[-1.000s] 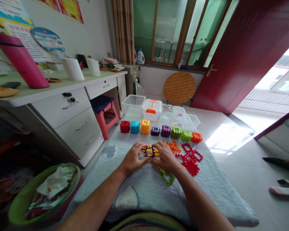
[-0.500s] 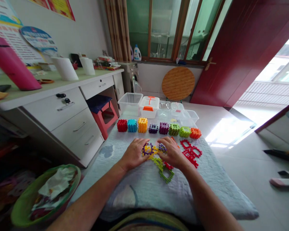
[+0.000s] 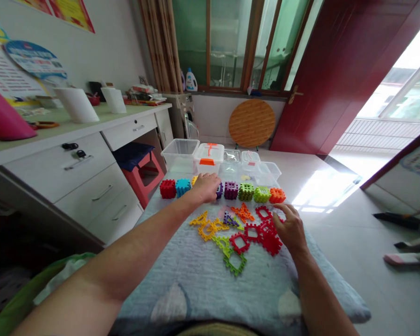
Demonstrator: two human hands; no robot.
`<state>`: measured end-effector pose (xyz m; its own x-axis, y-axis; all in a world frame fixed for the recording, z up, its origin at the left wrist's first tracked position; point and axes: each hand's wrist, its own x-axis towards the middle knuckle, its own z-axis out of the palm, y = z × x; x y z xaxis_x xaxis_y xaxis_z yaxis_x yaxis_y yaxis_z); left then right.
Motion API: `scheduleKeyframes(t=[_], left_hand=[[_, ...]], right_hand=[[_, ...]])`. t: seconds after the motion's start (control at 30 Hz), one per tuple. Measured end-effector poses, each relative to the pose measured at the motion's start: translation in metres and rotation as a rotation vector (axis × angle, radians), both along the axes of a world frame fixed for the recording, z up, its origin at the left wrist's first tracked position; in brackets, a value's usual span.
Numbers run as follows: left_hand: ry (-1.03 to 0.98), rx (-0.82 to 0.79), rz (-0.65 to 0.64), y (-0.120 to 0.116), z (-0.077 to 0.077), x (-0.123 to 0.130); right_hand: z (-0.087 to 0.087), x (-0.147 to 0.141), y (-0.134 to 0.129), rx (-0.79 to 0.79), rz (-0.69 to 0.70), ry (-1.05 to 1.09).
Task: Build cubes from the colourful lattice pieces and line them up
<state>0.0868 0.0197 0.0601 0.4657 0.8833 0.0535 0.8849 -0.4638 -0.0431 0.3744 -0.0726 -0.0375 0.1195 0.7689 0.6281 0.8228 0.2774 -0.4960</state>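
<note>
My left hand (image 3: 207,187) reaches over the row of cubes, in front of the yellow cube (image 3: 195,180) and the dark purple cube (image 3: 219,190), both partly hidden; its fingers point away and what is under them is hidden. My right hand (image 3: 290,227) is held with fingers apart at the right edge of the red flat pieces (image 3: 271,241). Yellow flat pieces (image 3: 207,229), orange pieces (image 3: 243,212), a purple piece (image 3: 228,219) and a green piece (image 3: 235,262) lie loose on the cloth.
Red (image 3: 168,189), blue (image 3: 183,187), purple (image 3: 231,190), green and orange (image 3: 277,195) cubes stand in a row across the cloth-covered table (image 3: 182,261). Behind them are clear plastic boxes (image 3: 180,156). A desk (image 3: 87,172) and pink stool (image 3: 147,175) are at left.
My left hand has moved forward from the flat pieces to the cube row. My right hand has moved right, uncovering loose pieces. The purple square piece has left the middle; the view has shifted slightly.
</note>
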Motion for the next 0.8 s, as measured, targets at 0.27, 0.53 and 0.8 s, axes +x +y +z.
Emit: scheduleKeyframes(t=[0.27,0.53,0.8], left_hand=[[0.090,-0.128,0.080,0.028,-0.011,0.012],[0.158,-0.184,0.059,0.040,-0.012,0.013],[0.180,-0.202,0.042,0.034,-0.006,0.015]], right_hand=[[-0.006,0.005,0.004,-0.038,-0.027,0.053],[-0.005,-0.002,0.002,-0.084,0.001,0.054],[-0.005,-0.001,0.001,-0.135,0.005,0.053]])
